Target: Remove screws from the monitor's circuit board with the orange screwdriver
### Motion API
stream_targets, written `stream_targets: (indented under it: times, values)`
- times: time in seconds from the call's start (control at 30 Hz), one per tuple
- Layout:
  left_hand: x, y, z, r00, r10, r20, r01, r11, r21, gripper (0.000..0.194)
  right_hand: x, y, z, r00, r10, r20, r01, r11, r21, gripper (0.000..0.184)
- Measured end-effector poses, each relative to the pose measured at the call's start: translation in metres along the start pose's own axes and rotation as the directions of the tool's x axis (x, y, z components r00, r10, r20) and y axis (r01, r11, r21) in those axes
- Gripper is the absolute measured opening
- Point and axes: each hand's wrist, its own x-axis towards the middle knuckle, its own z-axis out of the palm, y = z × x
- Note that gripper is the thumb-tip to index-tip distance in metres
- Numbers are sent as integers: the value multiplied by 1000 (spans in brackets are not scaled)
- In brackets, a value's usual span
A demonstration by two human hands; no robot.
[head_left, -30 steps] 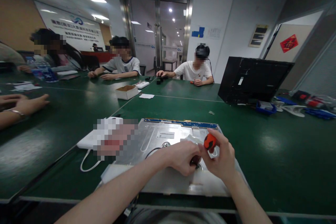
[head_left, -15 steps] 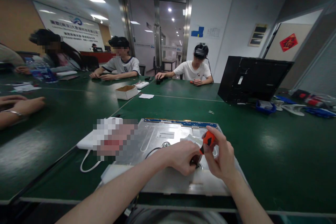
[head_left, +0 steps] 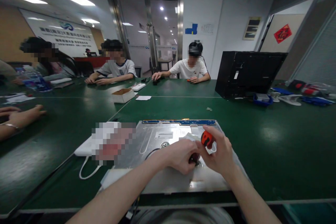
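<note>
Right hand (head_left: 219, 152)'s pinching an orange-and-black tool (head_left: 207, 139) over a silver panel (head_left: 170, 186) on the green counter (head_left: 278, 154); left hand (head_left: 182, 155)'s curled right beside it, can't tell around what.

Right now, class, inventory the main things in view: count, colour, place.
panel: one, silver, foreground
strip: one, blue, panel's far edge
handle: one, orange-black, above panel
device: one, white, left of panel
box: one, white, beyond device
monitor: one, black, right side
table: one, seamed, green, beneath panel
glass doors: two, silver-framed, back wall
poster: one, red, right background
people: at least three, two white-shirted, far side
co-worker's hands: two, bare, left edge
left hand: one, bare, over panel
right hand: one, bare, gripping handle
</note>
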Motion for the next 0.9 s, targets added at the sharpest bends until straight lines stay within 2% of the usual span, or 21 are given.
stream_targets:
  times: [0.4, 0.67, 0.9]
  values:
    - [1, 1, -1, 1000, -19, 7, 19, 1000, -11, 8, 2, -1, -6, 997, 8, 75, -15, 995, 99, 43]
    - [0, -2, 2, 1000, 1, -1, -1, 1000, -19, 6, 0, 1, 0, 1000, 13, 16, -14, 998, 57, 37]
    - [1, 0, 0, 1000, -11, 23, 11, 1000, 9, 9, 3, 0, 0, 1000, -2, 18, 1, 999, 40, 34]
